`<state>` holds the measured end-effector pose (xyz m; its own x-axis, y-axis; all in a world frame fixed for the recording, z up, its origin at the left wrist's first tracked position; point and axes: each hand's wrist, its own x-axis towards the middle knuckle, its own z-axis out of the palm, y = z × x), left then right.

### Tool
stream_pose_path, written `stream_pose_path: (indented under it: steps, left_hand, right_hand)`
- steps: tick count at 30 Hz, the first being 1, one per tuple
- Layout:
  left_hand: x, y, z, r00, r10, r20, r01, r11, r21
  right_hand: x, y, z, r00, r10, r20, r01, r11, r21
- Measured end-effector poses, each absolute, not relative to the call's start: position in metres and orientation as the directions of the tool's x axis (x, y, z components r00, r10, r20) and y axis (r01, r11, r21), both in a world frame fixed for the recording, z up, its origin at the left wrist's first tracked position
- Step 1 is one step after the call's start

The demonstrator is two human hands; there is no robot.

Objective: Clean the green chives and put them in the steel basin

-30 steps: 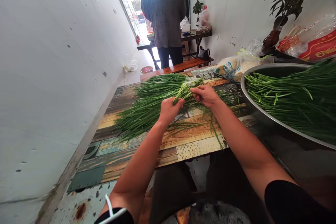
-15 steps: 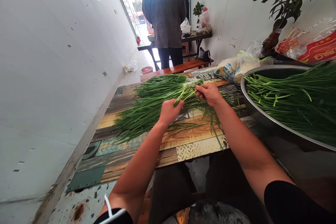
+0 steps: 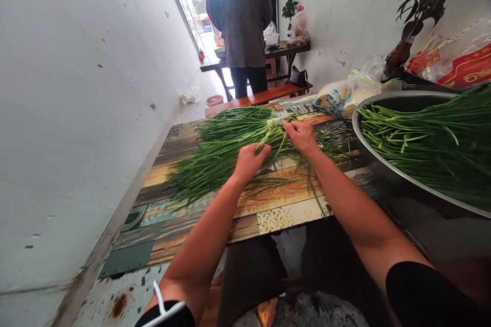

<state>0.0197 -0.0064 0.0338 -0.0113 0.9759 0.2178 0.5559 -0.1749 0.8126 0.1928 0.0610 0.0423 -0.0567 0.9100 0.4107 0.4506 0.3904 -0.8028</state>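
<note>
Long green stems (image 3: 207, 163) in hand on the table (image 3: 284, 219), left of the steel bowl (image 3: 410, 99).
The left hand (image 3: 251, 163), farther from the bowl, grips a small bunch near its pale ends; the right hand (image 3: 302, 138), nearer the bowl, is closed in a pinch on those ends, exact count unclear. A snug but gentle left grip should keep the stalks aligned without bruising; light fingertip pulls, few strands at once, suit such thin greens.
</note>
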Motion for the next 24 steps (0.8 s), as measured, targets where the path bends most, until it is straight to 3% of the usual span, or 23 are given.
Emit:
stream_pose_path:
  steps: [7, 10, 12, 14, 17, 20, 22, 24]
  left_hand:
    - [0.02, -0.007, 0.031, 0.077, 0.977, 0.199, 0.52, -0.21, 0.828]
    - [0.014, -0.005, 0.034, -0.021, 0.975, 0.221, 0.515, -0.179, 0.838]
    - [0.01, -0.004, 0.037, -0.086, 0.971, 0.223, 0.456, -0.161, 0.875]
    - [0.009, -0.003, 0.041, -0.139, 0.971, 0.196, 0.345, -0.138, 0.928]
    - [0.008, -0.003, 0.047, -0.21, 0.968, 0.141, 0.191, -0.101, 0.976]
    - [0.008, -0.001, 0.047, -0.259, 0.954, 0.154, 0.136, -0.122, 0.983]
    - [0.006, 0.002, 0.046, -0.271, 0.946, 0.176, 0.117, -0.149, 0.982]
    - [0.003, 0.004, 0.042, -0.272, 0.941, 0.202, 0.147, -0.167, 0.975]
  right_hand:
    - [0.183, 0.058, 0.036, -0.024, 0.91, 0.413, 0.403, 0.387, -0.829]
    - [0.192, 0.07, 0.035, 0.007, 0.962, 0.274, 0.268, 0.263, -0.927]
    - [0.2, 0.076, 0.036, -0.073, 0.984, 0.16, 0.305, 0.174, -0.936]
    - [0.205, 0.077, 0.037, -0.216, 0.968, 0.13, 0.473, 0.22, -0.853]
    - [0.207, 0.071, 0.038, -0.427, 0.892, 0.151, 0.707, 0.433, -0.56]
    - [0.207, 0.066, 0.038, -0.511, 0.855, 0.085, 0.808, 0.512, -0.293]
    - [0.208, 0.066, 0.039, -0.515, 0.852, 0.09, 0.824, 0.521, -0.222]
    - [0.21, 0.068, 0.04, -0.511, 0.846, 0.15, 0.801, 0.532, -0.274]
